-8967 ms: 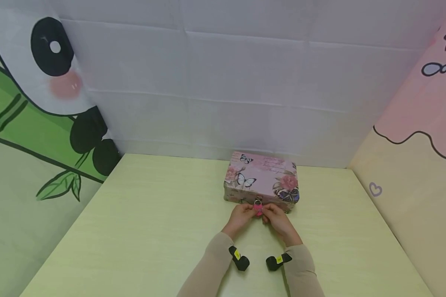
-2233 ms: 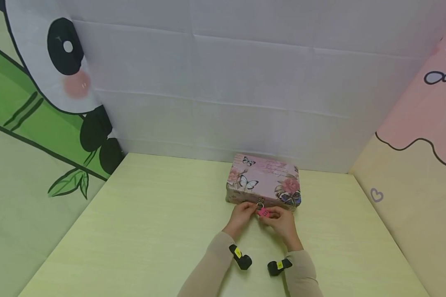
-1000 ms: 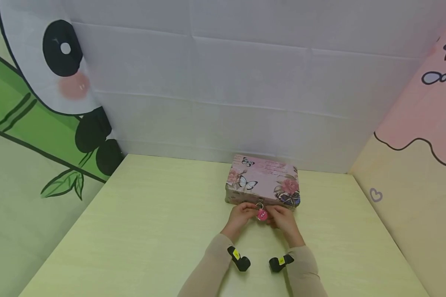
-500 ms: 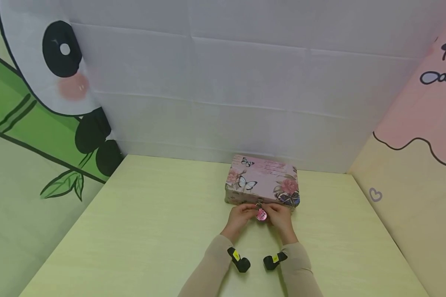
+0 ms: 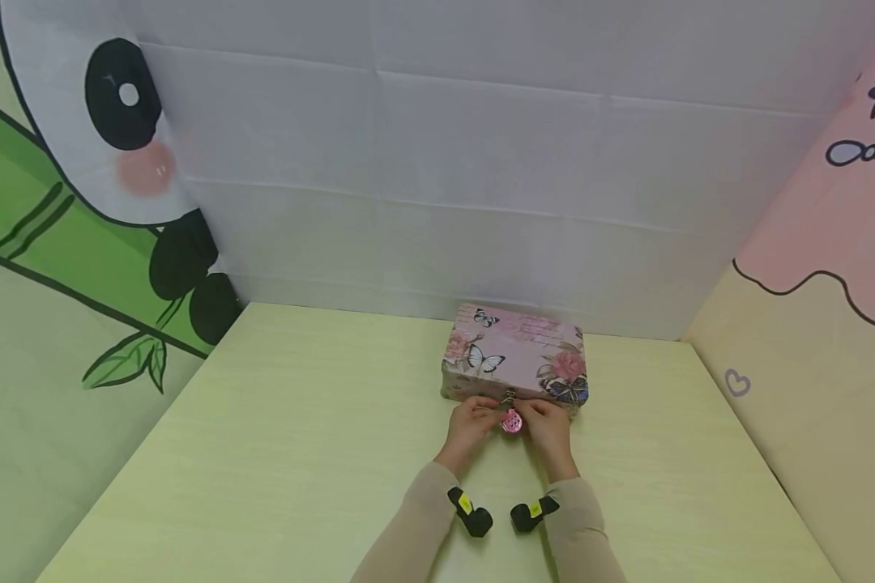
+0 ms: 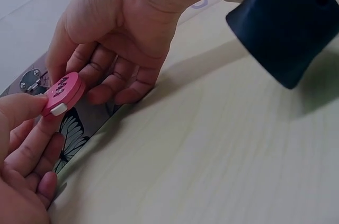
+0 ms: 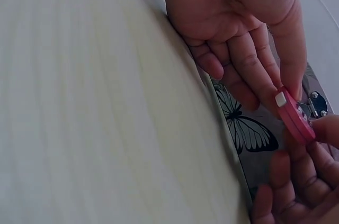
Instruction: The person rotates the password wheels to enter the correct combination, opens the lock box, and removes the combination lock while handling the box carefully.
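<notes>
A pink combination padlock (image 5: 512, 421) with dark number dials hangs at the front clasp (image 7: 318, 103) of a floral, butterfly-printed box (image 5: 518, 344). My left hand (image 5: 471, 429) pinches the padlock from the left, its thumb by the small white piece (image 6: 59, 109) on the edge. From the other side my right hand (image 5: 550, 429) pinches it near the top, by the shackle. In the left wrist view, the right hand's other fingers (image 6: 114, 78) are loosely bent below the lock. Fingers largely hide the shackle, and I cannot tell whether it is fastened.
The box stands on a pale yellow table (image 5: 299, 453), close to the white back wall (image 5: 408, 162). Printed cartoon panels flank the table, a green and white one (image 5: 51, 194) at left, a pink one (image 5: 831, 219) at right. Black wrist mounts (image 5: 470, 512) sit on both sleeves.
Some two seconds ago the padlock was tilted with the right fingers low on its right side. Those fingers have since moved up toward the shackle, and the right forearm has shifted slightly left.
</notes>
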The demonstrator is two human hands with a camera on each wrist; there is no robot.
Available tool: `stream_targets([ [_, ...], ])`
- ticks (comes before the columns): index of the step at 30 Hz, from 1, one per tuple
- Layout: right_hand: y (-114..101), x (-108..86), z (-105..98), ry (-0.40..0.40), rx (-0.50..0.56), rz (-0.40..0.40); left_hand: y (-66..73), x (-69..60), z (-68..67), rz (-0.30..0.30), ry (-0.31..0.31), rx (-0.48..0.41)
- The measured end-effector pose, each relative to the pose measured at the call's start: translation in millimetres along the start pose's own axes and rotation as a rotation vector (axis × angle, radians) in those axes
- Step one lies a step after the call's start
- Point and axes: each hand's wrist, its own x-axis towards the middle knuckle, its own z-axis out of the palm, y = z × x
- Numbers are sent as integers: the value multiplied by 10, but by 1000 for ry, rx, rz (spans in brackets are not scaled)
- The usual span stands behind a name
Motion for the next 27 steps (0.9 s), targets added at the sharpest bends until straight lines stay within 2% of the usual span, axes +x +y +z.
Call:
stream_targets([
  [9,10,-3,-9,5,62,16,-6,-12,34,-4,88,-31],
  [17,-20,-42,7,39,76,2,24,-57,38,32,135,17],
  [27,-40,-87,38,34,140,52,88,-53,48,38,207,50],
])
